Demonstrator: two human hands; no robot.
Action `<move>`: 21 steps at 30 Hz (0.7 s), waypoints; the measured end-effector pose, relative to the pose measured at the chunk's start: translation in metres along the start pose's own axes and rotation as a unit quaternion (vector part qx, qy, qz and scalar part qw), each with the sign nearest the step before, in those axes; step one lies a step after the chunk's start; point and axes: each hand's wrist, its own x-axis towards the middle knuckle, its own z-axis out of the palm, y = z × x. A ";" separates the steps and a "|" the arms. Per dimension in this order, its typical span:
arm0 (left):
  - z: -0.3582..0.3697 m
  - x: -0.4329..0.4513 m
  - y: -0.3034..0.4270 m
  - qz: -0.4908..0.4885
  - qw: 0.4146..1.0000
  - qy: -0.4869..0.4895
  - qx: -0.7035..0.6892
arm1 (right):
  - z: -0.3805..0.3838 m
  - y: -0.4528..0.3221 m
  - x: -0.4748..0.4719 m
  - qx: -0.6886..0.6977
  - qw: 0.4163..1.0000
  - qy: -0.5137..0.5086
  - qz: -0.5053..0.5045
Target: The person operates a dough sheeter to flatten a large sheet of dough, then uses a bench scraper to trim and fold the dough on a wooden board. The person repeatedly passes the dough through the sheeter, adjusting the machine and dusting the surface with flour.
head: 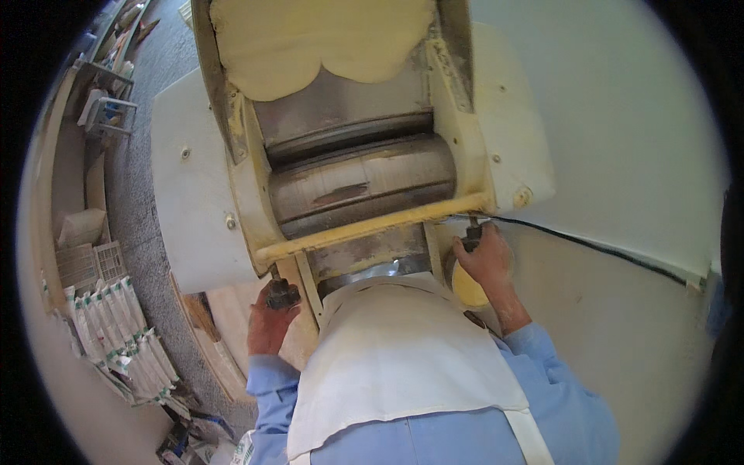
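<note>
A dough sheeter with a wide metal roller [366, 180] stands right in front of me. A broad sheet of pale yellow dough [319, 40] lies on the slanted metal plate above the roller, its lower edge in two rounded lobes. My left hand [271, 325] is closed round a dark adjusting knob [282, 294] at the machine's lower left. At the lower right my right hand [489, 254] grips a matching dark knob [474, 233]. Between the two knobs runs a yellowish crossbar [372, 225]. What lies under the bar is partly hidden by my white apron [407, 349].
A black cable [593, 247] runs from the machine to the right along the wall. Stacked white packages [116, 337], plastic crates [93, 264] and a metal step stool [110, 116] are at the left. A broom [203, 319] lies low left, beside a board.
</note>
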 end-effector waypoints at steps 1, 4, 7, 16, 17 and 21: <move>-0.007 -0.011 0.007 0.010 0.999 0.043 -0.019 | 0.000 -0.001 0.000 -0.001 1.000 0.001 0.008; -0.028 -0.029 0.060 0.133 0.940 0.299 0.100 | 0.000 -0.005 0.000 0.019 0.998 0.044 -0.037; -0.006 -0.024 0.096 0.298 0.763 0.410 0.401 | -0.004 -0.010 0.002 0.033 0.998 0.039 -0.023; 0.107 0.047 0.110 0.375 0.627 0.400 0.554 | -0.014 -0.029 0.007 0.071 0.996 -0.048 0.009; 0.106 0.050 0.110 0.381 0.650 0.402 0.520 | -0.012 -0.029 0.010 0.041 0.998 -0.046 -0.021; 0.101 0.055 0.109 0.349 0.606 0.429 0.572 | -0.008 -0.029 0.016 0.106 0.992 -0.075 0.009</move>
